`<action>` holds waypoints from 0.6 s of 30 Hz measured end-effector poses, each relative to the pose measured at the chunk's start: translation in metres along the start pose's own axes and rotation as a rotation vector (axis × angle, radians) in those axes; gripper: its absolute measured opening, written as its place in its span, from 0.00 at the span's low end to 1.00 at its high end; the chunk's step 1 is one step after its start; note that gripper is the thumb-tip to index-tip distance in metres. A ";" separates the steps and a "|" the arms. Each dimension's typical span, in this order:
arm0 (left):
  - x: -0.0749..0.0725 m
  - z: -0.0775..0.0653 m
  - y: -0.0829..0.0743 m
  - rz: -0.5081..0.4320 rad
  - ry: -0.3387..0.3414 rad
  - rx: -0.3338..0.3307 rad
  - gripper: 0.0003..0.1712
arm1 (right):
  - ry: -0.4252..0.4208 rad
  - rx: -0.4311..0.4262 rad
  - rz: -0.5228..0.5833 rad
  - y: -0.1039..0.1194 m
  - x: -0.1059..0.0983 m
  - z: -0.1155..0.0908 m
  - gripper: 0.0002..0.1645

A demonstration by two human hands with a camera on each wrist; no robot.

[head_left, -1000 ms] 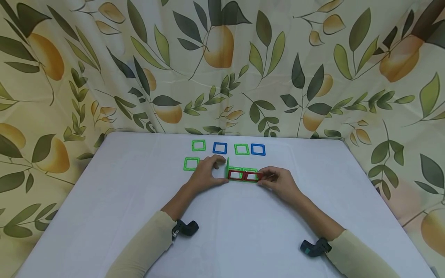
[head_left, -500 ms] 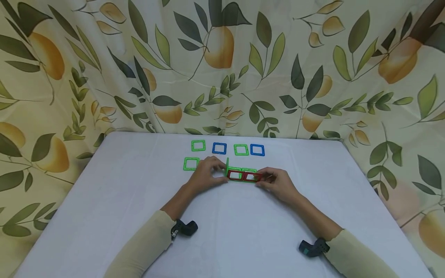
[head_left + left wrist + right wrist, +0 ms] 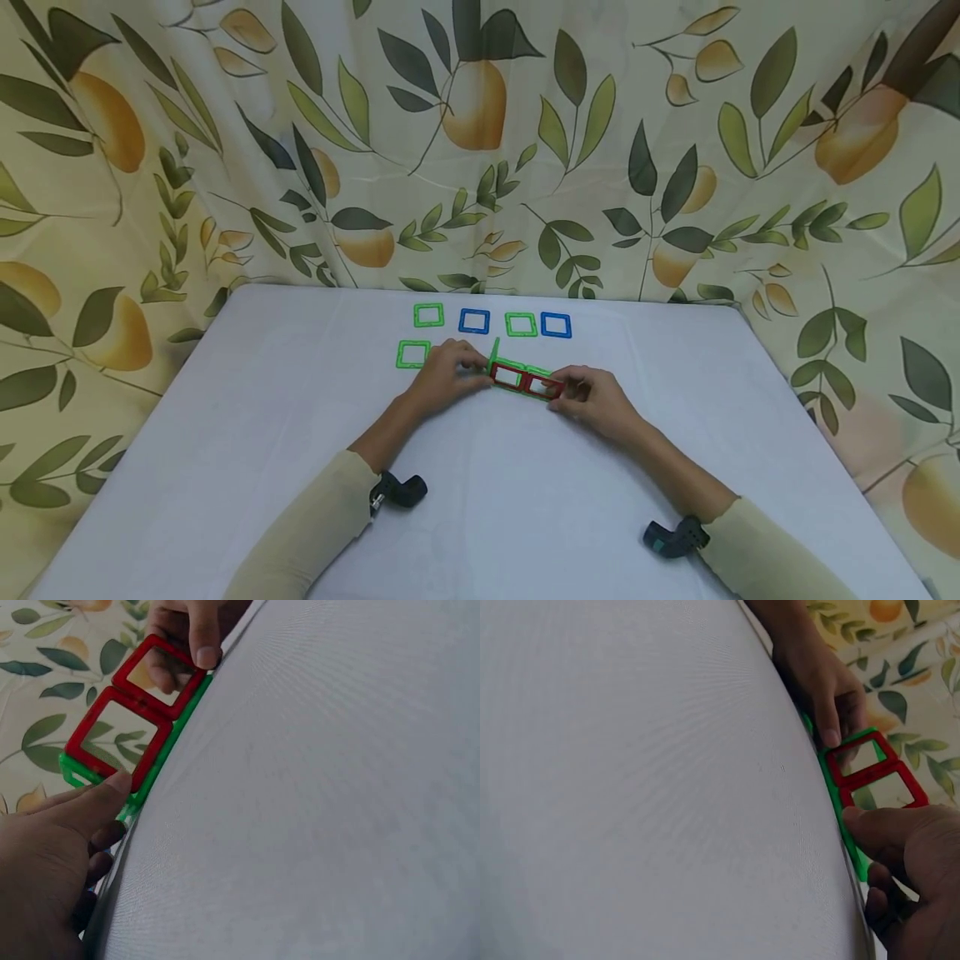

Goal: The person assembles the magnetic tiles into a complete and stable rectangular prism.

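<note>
Two red square magnetic tiles [image 3: 526,382] stand upright side by side on a row of flat green magnetic tiles [image 3: 176,735]. A green tile [image 3: 493,352] rises at the left end of this small structure. My left hand [image 3: 448,377] grips that left end, its thumb on the lower corner of the nearer red tile in the left wrist view. At the right end, my right hand [image 3: 600,402] pinches the other red tile, with the thumb [image 3: 870,825] in front and fingers behind it. Parts of the green tiles are hidden by the red ones and the fingers.
Along the back of the white table [image 3: 480,500] lie flat square tiles: a green one [image 3: 417,315], a blue one [image 3: 462,321], another green [image 3: 510,325] and another blue [image 3: 545,326]. One more green tile [image 3: 401,354] lies left of my left hand. A fruit-patterned curtain [image 3: 480,208] hangs behind.
The tile structure has turned slightly, its right end coming nearer to me. My right hand has shifted a little left and toward me with it; my left hand stays nearly in place.
</note>
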State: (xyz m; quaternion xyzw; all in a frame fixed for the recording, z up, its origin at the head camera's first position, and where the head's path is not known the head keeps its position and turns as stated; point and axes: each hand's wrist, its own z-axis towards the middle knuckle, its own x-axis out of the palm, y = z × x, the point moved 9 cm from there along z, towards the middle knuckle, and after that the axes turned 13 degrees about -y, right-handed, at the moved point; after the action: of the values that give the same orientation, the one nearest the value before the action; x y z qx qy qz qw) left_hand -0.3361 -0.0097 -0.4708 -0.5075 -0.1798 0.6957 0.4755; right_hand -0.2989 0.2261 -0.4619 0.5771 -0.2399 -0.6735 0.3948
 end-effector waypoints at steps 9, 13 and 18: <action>0.005 0.001 0.004 -0.040 0.013 -0.063 0.12 | 0.014 -0.023 -0.025 0.001 0.006 -0.008 0.24; 0.008 0.001 0.005 -0.079 0.001 -0.090 0.11 | 0.025 -0.036 -0.041 0.001 0.010 -0.012 0.24; 0.007 0.005 0.004 -0.071 -0.039 -0.090 0.13 | 0.039 -0.062 -0.056 0.008 0.014 -0.013 0.25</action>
State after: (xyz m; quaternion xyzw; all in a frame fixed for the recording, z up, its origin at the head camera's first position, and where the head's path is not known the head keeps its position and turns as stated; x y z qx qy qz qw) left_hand -0.3429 -0.0041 -0.4753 -0.5081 -0.2379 0.6793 0.4730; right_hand -0.2850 0.2118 -0.4673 0.5842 -0.1951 -0.6799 0.3981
